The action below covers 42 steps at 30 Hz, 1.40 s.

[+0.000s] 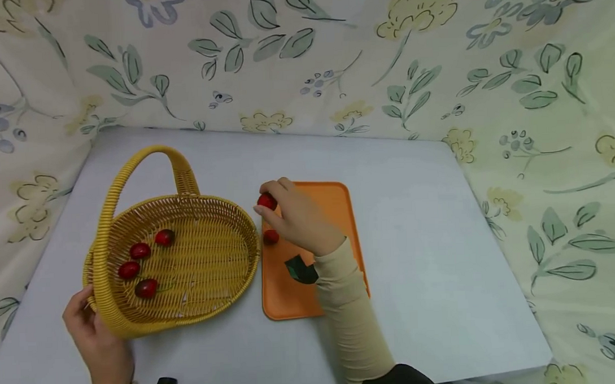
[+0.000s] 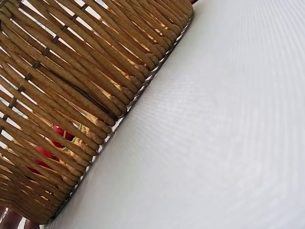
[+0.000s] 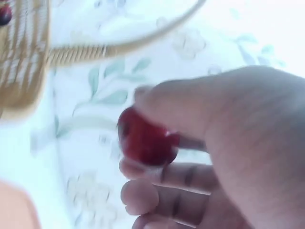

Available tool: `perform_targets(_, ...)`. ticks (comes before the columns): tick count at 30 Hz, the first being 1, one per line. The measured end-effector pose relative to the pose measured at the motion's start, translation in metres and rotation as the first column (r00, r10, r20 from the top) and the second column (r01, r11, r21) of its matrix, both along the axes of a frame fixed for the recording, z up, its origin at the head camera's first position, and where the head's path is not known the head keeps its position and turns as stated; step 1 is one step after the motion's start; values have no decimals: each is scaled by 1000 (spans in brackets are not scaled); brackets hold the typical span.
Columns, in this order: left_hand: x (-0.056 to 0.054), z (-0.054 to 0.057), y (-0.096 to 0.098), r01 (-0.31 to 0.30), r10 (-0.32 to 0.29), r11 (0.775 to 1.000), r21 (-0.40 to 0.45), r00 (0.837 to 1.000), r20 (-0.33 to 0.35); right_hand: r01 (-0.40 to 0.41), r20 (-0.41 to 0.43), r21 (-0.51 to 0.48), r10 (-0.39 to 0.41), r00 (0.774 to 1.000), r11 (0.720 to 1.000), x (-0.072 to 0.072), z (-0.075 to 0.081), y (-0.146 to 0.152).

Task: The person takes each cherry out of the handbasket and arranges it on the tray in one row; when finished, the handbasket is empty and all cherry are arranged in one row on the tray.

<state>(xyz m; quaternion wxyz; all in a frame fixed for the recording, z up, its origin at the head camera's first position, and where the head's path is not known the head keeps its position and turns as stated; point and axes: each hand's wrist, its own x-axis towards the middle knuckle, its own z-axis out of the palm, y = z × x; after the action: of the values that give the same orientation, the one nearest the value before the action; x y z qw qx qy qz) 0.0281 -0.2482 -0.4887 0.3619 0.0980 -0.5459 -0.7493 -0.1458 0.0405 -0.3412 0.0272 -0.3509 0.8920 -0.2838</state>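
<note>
On our white counter point(image 1: 420, 227), we have a yellow wicker basket point(image 1: 213, 263) at left and an orange tray point(image 1: 291, 303) just right of it. Our left hand point(image 1: 103, 347) grips the basket's near-left side; our right hand point(image 1: 304, 217) has its fingers clamped on a red fruit point(image 1: 266, 202) over the tray's far-left corner. We see four more fruits point(image 1: 140, 251) in the basket's left half.

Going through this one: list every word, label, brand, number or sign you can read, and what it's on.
None: no readable text in any view.
The patterned cloth carries only printed flowers, leaves and berries.
The basket, orange tray and red fruit in the right hand show no lettering.
</note>
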Motion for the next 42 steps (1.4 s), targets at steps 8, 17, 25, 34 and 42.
perform_targets(8,0,3,1,-17,18,1000,-25,998,55,133,-56,-29,-134,989,991,5,-34,39)
perform_targets(17,2,5,2,-45,49,999,-29,988,145,201,-62,-19,-202,977,979,18,-67,50)
perform_targets(25,1,5,1,-40,46,998,-44,988,150,211,-179,-10,-209,961,978,14,-99,44)
perform_targets(34,-1,2,-1,-12,12,1000,-5,997,82,166,-104,41,-161,981,985,14,-113,32)
perform_targets(42,-2,4,0,-24,24,1000,-1,998,63,174,-78,90,-168,983,981,17,-116,29)
